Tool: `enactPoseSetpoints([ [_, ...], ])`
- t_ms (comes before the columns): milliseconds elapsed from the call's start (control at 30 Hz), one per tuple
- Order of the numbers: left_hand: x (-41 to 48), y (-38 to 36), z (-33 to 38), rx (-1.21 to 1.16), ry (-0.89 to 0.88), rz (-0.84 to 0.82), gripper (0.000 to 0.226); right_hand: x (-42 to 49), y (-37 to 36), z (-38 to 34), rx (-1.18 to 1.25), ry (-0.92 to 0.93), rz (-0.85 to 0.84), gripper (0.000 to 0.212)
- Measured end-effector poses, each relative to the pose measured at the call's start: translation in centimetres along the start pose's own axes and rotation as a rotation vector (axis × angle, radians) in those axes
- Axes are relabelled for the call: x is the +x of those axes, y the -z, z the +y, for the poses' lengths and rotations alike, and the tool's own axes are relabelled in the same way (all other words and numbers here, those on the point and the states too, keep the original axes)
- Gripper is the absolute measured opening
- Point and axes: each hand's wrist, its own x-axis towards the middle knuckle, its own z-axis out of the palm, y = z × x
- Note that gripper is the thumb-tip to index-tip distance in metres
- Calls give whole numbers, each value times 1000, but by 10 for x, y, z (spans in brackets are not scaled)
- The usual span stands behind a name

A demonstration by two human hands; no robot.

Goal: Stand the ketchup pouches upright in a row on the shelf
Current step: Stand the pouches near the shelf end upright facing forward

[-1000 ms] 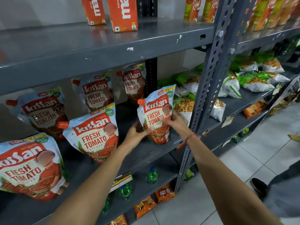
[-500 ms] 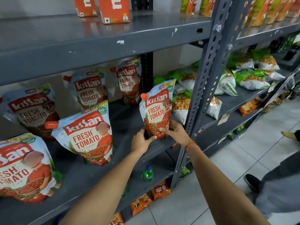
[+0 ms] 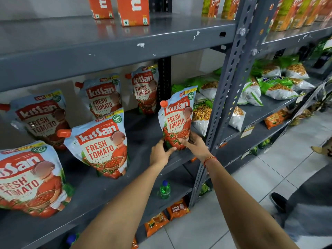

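Two hands pinch one pouch (image 3: 177, 121) at its base: left hand (image 3: 159, 155) on the lower left corner, right hand (image 3: 195, 143) around the lower right, fingers closed on the gusset. Low grip looks meant to flatten the bottom so it stands alone; top and orange cap (image 3: 163, 103) are free, pouch leaning slightly left. It sits near the front edge of the shelf (image 3: 143, 130), right end, just beside the upright post (image 3: 224, 97).

Outward: a second pouch (image 3: 102, 142) stands left of it, well apart, also near the front. A third pouch (image 3: 28, 177) is nearest at far left. Back row: three more pouches, at (image 3: 145, 88), (image 3: 103, 96) and (image 3: 41, 117), leaning against the rear wall. Front row reads as the one being built, held pouch as its right end. Snack bags (image 3: 203, 112) lie right of it, behind the post. Juice cartons (image 3: 133, 9) are on the shelf above, a green bottle (image 3: 165, 189) on the shelf below.

Versus half a second ago: pouch in the same spot by the post, hands still at the base, left fingers tucked a bit further under the corner. A second ago, both hands were higher on the pouch body, right hand at mid-height; they have slid down. My read: seating step nearly done, release not yet made.
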Motion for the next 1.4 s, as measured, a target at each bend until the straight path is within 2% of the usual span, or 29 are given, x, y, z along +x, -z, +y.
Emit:
enactPoseSetpoints([
  [133,-7,-4,8,40,21,24,51,-14,-12,3,-49,-14,130,55],
  [300,-45,14,-5,-123,-32,-14,69,-42,-39,2,-33,14,406,46],
  [367,-71,33,-22,-181,-79,77,59,-53,-57,3,-57,42,532,47],
  [433,-95,55,-43,-247,-132,217,40,-65,-80,2,-90,111,566,44],
  [533,-117,91,-76,-257,-177,456,12,-72,-119,-8,-101,179,375,43],
  [600,-120,111,-95,-211,-143,584,13,-67,-141,-17,-91,123,160,55],
  [667,-117,126,-111,-205,-66,619,34,-58,-160,-25,-60,34,-49,73],
  [767,-105,145,-126,-184,20,427,76,-45,-180,-34,22,-24,-267,79],
  [833,-95,153,-130,-169,30,269,86,-39,-188,-35,9,-33,-308,80],
  [933,-85,159,-128,-142,39,154,75,-36,-190,-36,-12,-38,-320,73],
  [1100,-84,151,-123,-139,28,199,66,-39,-178,-37,-40,-23,-319,52],
  [1400,-87,120,-105,-90,-26,191,63,-49,-142,-34,-50,-47,-253,47],
])
